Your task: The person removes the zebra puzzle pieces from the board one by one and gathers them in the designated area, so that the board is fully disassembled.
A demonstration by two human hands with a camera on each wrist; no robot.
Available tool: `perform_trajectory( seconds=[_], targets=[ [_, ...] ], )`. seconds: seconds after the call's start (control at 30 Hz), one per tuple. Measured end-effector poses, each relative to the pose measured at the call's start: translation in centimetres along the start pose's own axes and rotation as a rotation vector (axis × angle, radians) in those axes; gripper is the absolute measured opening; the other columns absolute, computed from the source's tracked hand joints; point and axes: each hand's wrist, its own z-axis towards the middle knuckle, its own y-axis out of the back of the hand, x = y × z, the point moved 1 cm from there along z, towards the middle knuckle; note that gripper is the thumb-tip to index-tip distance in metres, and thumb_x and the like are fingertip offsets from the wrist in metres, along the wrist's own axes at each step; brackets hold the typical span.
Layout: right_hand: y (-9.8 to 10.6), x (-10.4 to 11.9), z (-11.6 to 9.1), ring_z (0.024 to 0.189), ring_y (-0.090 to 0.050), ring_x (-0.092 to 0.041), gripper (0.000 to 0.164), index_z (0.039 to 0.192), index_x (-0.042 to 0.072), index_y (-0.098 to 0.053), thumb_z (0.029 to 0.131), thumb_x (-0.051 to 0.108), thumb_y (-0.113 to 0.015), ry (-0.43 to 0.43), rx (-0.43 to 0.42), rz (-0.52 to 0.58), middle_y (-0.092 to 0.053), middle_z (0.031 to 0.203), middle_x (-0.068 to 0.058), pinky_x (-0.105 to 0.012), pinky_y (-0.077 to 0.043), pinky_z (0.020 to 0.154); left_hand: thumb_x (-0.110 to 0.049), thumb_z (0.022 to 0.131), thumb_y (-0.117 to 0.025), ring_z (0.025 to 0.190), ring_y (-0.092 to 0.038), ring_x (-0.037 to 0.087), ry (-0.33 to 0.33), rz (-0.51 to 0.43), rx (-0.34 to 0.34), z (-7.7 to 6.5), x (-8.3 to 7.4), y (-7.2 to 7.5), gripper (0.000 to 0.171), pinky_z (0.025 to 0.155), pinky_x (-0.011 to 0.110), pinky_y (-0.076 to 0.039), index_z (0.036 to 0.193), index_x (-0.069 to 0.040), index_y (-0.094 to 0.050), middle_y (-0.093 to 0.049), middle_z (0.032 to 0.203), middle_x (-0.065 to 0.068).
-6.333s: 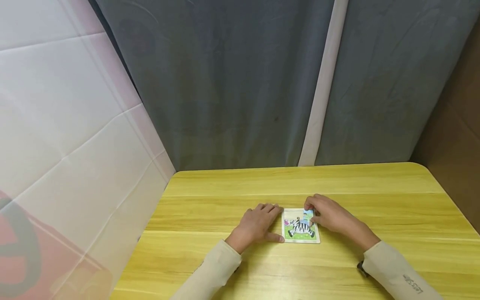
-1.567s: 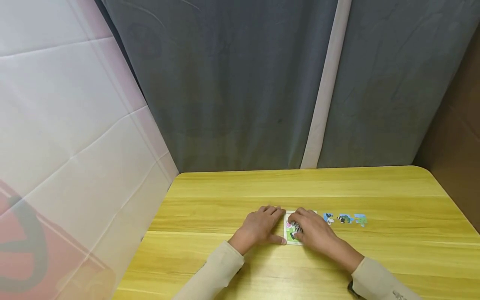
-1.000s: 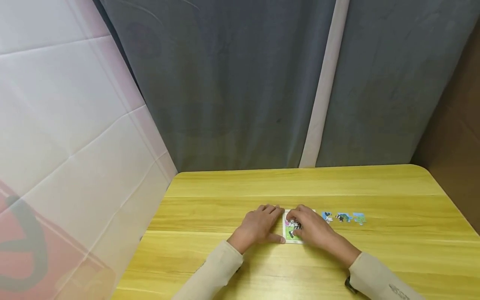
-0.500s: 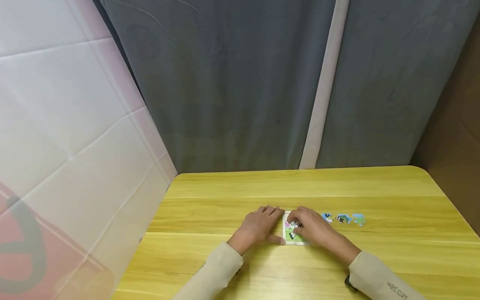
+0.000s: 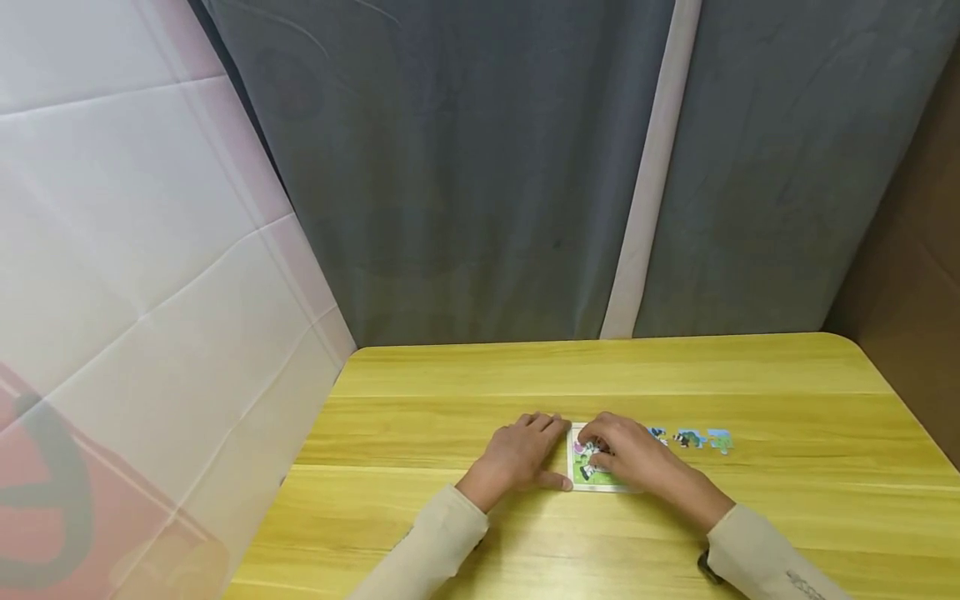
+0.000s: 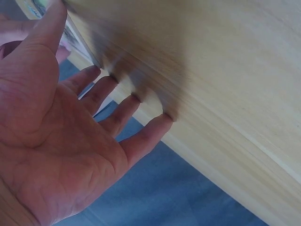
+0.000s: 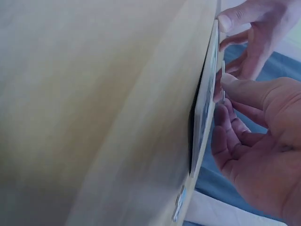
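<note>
A small framed jigsaw puzzle with a zebra picture (image 5: 571, 460) lies on the table, its right part covered by my right hand (image 5: 632, 454). Thumb and fingers of that hand pinch a thin puzzle piece (image 7: 224, 68), seen edge-on just above the board in the right wrist view. My left hand (image 5: 519, 456) is spread at the frame's left side, thumb at the near corner and a fingertip at the far one. In the left wrist view its other fingertips (image 6: 169, 116) rest on the wood. The printed face of the pinched piece is hidden.
Three loose puzzle pieces lie in a row right of the board: one partly behind the right hand (image 5: 658, 436), a middle piece (image 5: 690, 438) and an outer piece (image 5: 721, 441). A grey curtain (image 5: 480, 208) hangs behind the wooden table (image 5: 450, 375).
Since the oldest frame, three pieces have come to lie right of the board, and my right hand has moved from its upper right over its middle. Lately it shifts slightly right; my left hand stays.
</note>
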Motion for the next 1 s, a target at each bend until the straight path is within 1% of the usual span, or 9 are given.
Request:
perform_trajectory(
  seconds=[0.13,0.3,0.4,0.57,0.67,0.77,0.9,1.0],
  targets=[
    [0.9,-0.4,-1.0,0.09,-0.062,-0.007,0.026,0.117,0.015,-0.075,0.093,0.009,-0.081,-0.023,-0.003,0.034,-0.069,0.111,0.002,-0.025,-0.053,0.075,-0.075,0.086,-0.069,0.149,-0.048,0.025,0.0,0.002,0.0,0.1,-0.2,0.0,0.096,0.103,0.049,-0.058,0.163,-0.029,-0.036,-0.044,0.167,-0.005],
    [2.2,-1.2,-2.8,0.091,-0.06,-0.005,0.027,0.12,0.017,-0.073,0.094,0.01,-0.079,-0.017,-0.011,0.064,-0.068,0.113,0.005,-0.025,-0.053,0.075,-0.075,0.086,-0.07,0.149,-0.049,0.026,0.0,-0.008,-0.003,0.1,-0.4,0.2,0.095,0.103,0.05,-0.058,0.162,-0.029,-0.037,-0.045,0.166,-0.004],
    [3.1,-1.9,-3.9,0.089,-0.057,-0.002,0.027,0.12,0.018,-0.072,0.095,0.009,-0.078,-0.01,-0.024,0.077,-0.068,0.113,0.005,-0.024,-0.053,0.075,-0.074,0.085,-0.07,0.149,-0.049,0.026,0.0,-0.014,-0.004,0.2,-0.5,0.3,0.095,0.103,0.051,-0.057,0.162,-0.029,-0.037,-0.045,0.166,-0.004],
    [4.2,-3.3,-5.6,0.089,-0.056,-0.001,0.027,0.12,0.019,-0.072,0.096,0.009,-0.077,-0.038,-0.04,0.085,-0.068,0.115,0.006,-0.025,-0.052,0.074,-0.074,0.085,-0.071,0.149,-0.049,0.026,-0.006,-0.014,-0.005,0.2,-0.5,0.4,0.095,0.104,0.051,-0.057,0.162,-0.029,-0.037,-0.045,0.166,-0.005],
    [4.5,-4.1,-6.5,0.089,-0.057,0.0,0.027,0.119,0.02,-0.072,0.095,0.007,-0.077,-0.054,-0.054,0.077,-0.068,0.115,0.006,-0.025,-0.053,0.074,-0.074,0.085,-0.071,0.148,-0.049,0.026,-0.013,-0.013,-0.009,0.3,-0.5,0.4,0.095,0.103,0.051,-0.057,0.162,-0.029,-0.037,-0.045,0.166,-0.004],
    [4.6,-4.6,-7.0,0.089,-0.056,0.001,0.028,0.118,0.02,-0.072,0.095,0.006,-0.077,-0.038,-0.06,0.061,-0.067,0.114,0.005,-0.026,-0.053,0.074,-0.074,0.085,-0.071,0.148,-0.05,0.027,-0.014,-0.019,-0.015,0.2,-0.4,0.4,0.095,0.103,0.051,-0.057,0.162,-0.028,-0.038,-0.046,0.166,-0.004],
    [4.4,-5.1,-7.5,0.09,-0.057,0.001,0.027,0.118,0.021,-0.072,0.095,0.006,-0.076,-0.008,-0.042,0.046,-0.066,0.112,0.005,-0.026,-0.054,0.075,-0.074,0.084,-0.072,0.148,-0.05,0.026,-0.007,-0.018,-0.016,-0.1,-0.2,0.3,0.095,0.103,0.051,-0.057,0.161,-0.029,-0.039,-0.047,0.165,-0.005],
    [4.3,-5.4,-7.8,0.091,-0.059,0.0,0.028,0.117,0.023,-0.071,0.095,0.007,-0.076,-0.013,-0.021,0.043,-0.065,0.111,0.007,-0.026,-0.054,0.076,-0.075,0.084,-0.072,0.149,-0.05,0.027,-0.003,-0.022,-0.012,-0.3,0.0,0.1,0.096,0.104,0.051,-0.057,0.162,-0.029,-0.039,-0.046,0.166,-0.005]
  ],
)
